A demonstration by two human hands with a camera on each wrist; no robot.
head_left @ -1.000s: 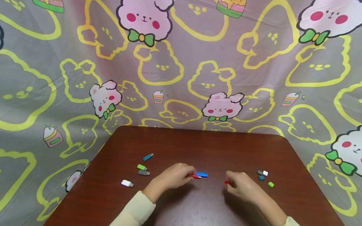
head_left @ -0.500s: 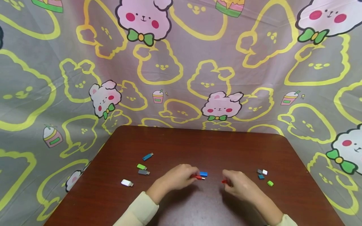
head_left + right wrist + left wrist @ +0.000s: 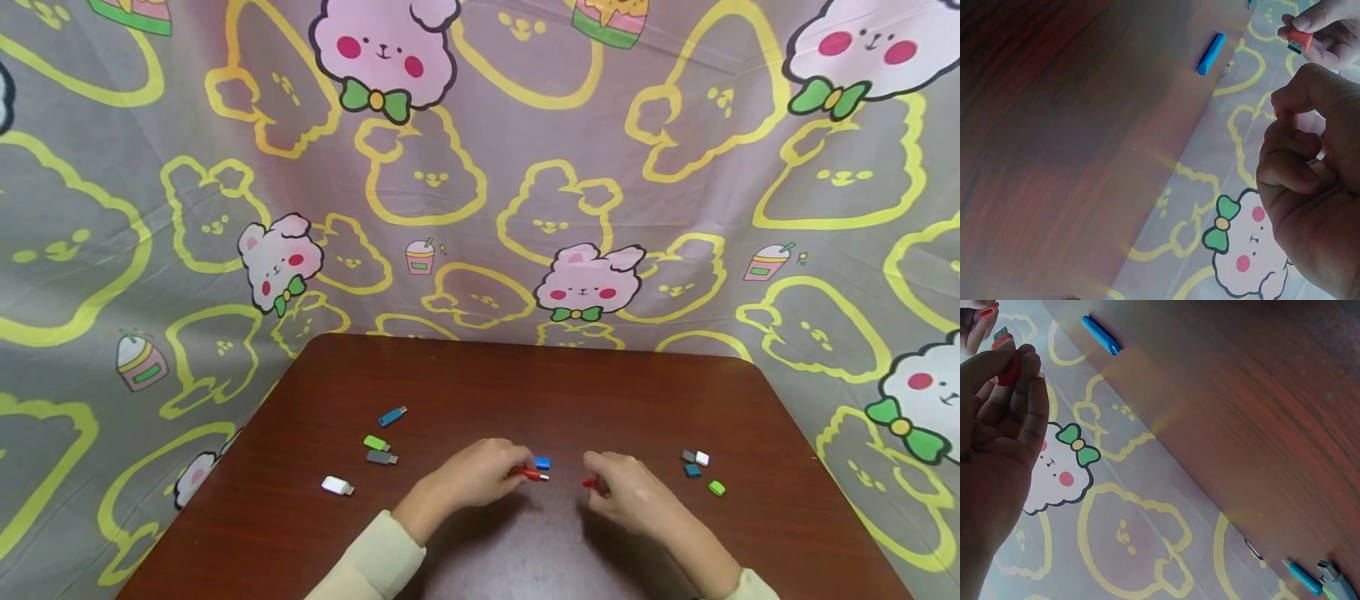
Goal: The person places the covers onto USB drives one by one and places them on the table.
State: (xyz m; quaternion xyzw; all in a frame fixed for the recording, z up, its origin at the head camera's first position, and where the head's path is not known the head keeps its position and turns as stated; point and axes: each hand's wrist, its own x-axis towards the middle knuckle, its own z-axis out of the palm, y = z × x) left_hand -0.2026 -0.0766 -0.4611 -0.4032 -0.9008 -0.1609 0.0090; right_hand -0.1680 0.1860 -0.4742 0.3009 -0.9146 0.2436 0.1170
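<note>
My left hand [image 3: 480, 473] pinches a red USB stick [image 3: 1008, 370] between thumb and fingers. Its bare metal plug points right, towards the other hand. In my right hand [image 3: 636, 493] a small red cap [image 3: 590, 483] is pinched at the fingertips; the right wrist view mostly hides it behind the fingers. A short gap separates plug and cap. Just behind the left fingertips a blue USB stick [image 3: 542, 462] lies on the table, partly covered by that hand in the head view. Both wrist views show this blue stick whole, with no metal plug showing.
On the brown table's [image 3: 525, 392] left lie uncapped USB sticks: teal [image 3: 391, 417], green [image 3: 376, 443], grey [image 3: 381, 457] and white [image 3: 336, 485]. Loose caps sit at the right: grey [image 3: 687, 456], white [image 3: 702, 458], teal [image 3: 692, 471] and green [image 3: 717, 487]. A patterned cloth [image 3: 480, 167] hangs behind.
My left hand has shifted a little right with the red USB stick, covering more of the blue one. The right hand has come slightly left with the cap, so the gap is narrower.
</note>
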